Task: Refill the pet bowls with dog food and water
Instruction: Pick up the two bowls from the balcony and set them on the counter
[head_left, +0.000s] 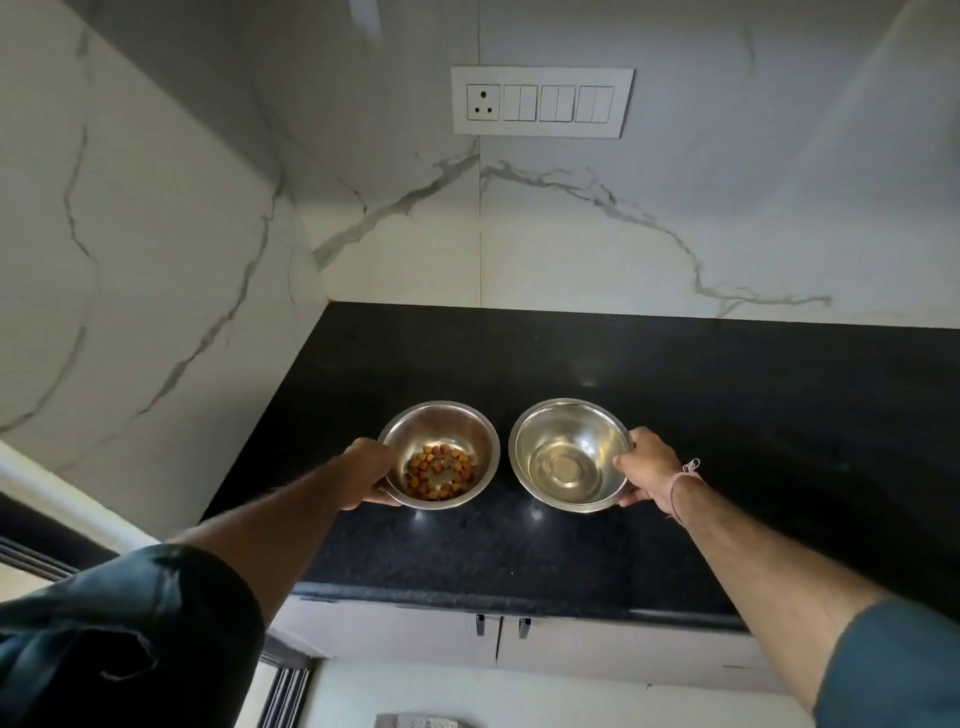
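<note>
Two grips: left fingers (383, 500) clasp kibble bowl (441, 417) rim; right fingers (626, 461) clasp water bowl (569, 415) rim.

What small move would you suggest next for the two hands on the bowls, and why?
Probably let go of both bowls on the counter: the left hand grips the kibble bowl, which holds only a sparse layer, the right hand grips the water bowl, and topping up likely needs a free hand.

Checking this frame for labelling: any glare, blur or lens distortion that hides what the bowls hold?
Head view: wide-angle distortion bows the counter edge and wall lines; small glints lie on the counter before the bowls; the food bowl and water bowl are sharp, kibble plainly readable; the near left sleeve looks soft.
</note>
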